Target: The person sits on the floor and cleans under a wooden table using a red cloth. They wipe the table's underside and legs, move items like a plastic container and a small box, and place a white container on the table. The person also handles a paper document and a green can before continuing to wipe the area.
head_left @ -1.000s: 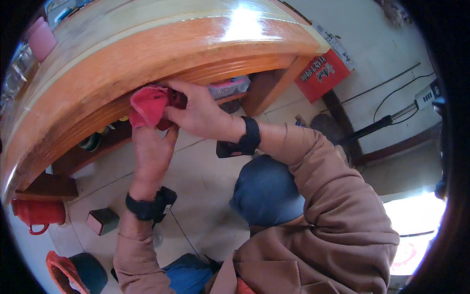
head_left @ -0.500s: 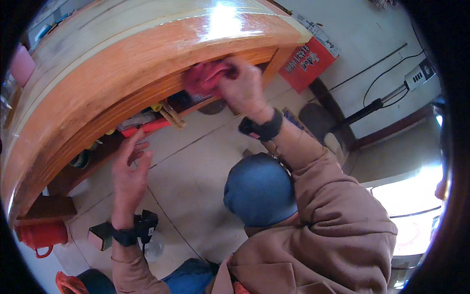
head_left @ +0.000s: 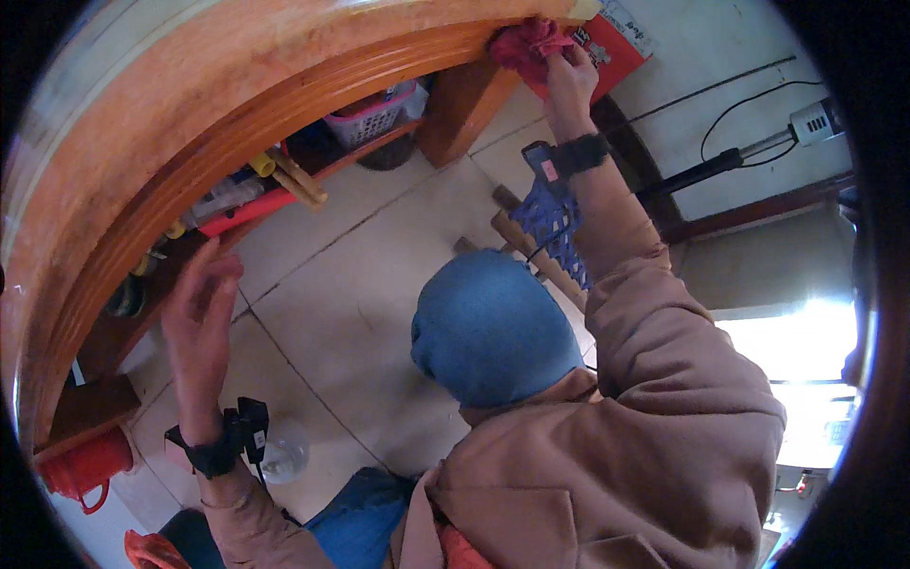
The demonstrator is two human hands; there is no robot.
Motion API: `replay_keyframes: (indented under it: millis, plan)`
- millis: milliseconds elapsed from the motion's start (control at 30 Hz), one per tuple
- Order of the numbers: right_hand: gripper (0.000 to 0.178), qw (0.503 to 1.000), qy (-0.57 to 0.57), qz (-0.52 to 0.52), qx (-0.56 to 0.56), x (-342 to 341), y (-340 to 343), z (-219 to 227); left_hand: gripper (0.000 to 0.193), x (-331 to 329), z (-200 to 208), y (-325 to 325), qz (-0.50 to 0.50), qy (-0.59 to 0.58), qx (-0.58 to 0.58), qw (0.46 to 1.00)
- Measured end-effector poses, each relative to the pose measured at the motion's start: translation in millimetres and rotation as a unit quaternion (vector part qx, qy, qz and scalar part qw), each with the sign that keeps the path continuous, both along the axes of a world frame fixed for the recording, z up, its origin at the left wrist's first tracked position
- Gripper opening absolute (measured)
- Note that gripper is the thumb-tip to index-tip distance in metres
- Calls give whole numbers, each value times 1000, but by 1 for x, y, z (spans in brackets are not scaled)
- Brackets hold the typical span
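A crumpled dark-red cloth [head_left: 533, 47] is bunched in my right hand [head_left: 572, 83], which presses it against the far right end of the wooden table's curved edge [head_left: 379, 59]. Part of the cloth hides the fingertips. My left hand [head_left: 201, 318] is raised beside the lower shelf, its fingers partly bent and apart, with nothing in it. Just beyond its fingertips lies a long red object [head_left: 248, 211] on the shelf. Black straps with small devices circle both wrists.
The shelf under the table holds a pink-white basket [head_left: 372, 121] and wooden sticks [head_left: 299, 180]. A red box [head_left: 611, 52] stands past the table's end. Below are a blue rounded cloth-covered shape [head_left: 498, 327], a blue woven lattice [head_left: 552, 228] and a red mug [head_left: 90, 467].
My right hand has carried the cloth right along the table edge to its far end. The left hand has shifted slightly left and down. The view has moved, showing more of the shelf.
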State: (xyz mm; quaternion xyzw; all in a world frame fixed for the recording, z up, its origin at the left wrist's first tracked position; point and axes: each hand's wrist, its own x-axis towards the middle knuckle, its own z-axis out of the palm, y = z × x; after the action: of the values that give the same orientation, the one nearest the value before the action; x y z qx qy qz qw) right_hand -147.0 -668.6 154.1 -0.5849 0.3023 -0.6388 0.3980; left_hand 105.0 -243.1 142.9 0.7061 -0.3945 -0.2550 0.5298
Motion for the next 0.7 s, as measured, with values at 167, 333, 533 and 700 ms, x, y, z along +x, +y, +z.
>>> replay_keyframes:
  millis: [167, 333, 533, 700]
  plan:
    - [19, 983, -130, 50, 122, -3, 9, -7, 43, 1, -3, 5, -17, -18, 48, 999]
    - [16, 996, -42, -1, 74, 3, 4, -7, 44, -2, -4, 4, -11, -7, 51, 999]
    - [17, 994, 90, 51, -18, 13, 9, -10, 45, -5, -4, -1, -21, -11, 30, 999]
    - [18, 968, 159, -115, -154, 18, -31, -62, 45, -4, -7, -1, -19, 13, 40, 999]
